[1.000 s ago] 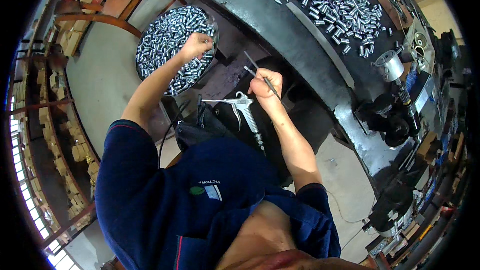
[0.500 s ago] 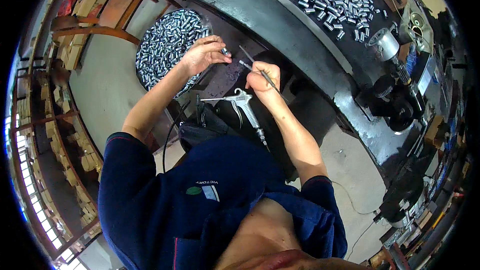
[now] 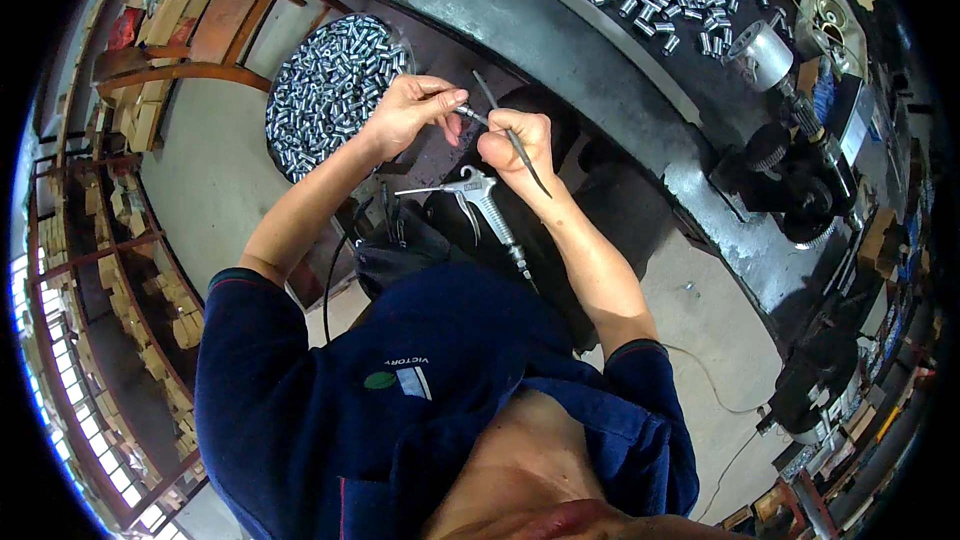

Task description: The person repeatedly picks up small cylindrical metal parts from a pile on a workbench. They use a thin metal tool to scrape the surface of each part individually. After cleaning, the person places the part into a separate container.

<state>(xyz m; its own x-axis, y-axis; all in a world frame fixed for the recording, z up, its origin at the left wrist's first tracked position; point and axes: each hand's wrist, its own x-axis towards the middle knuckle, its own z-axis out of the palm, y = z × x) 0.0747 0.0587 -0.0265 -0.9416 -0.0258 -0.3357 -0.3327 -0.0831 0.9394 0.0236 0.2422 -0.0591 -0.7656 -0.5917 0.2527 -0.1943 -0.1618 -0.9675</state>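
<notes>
The left hand pinches a small metal sleeve; the right hand grips a thin rod whose tip meets it above the air gun. Probably cleaning its bore; next calls for steady alignment.

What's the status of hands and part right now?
Left hand pinching small metal sleeve. Right hand gripping thin pick at sleeve. Air gun below, nothing blocking.

Small metal part pinched in left hand is too small to identify, mostly hidden by fingertips. Thin tool runs behind right hand, its grip hidden. Air gun hose vanishes behind blue shirt.
</notes>
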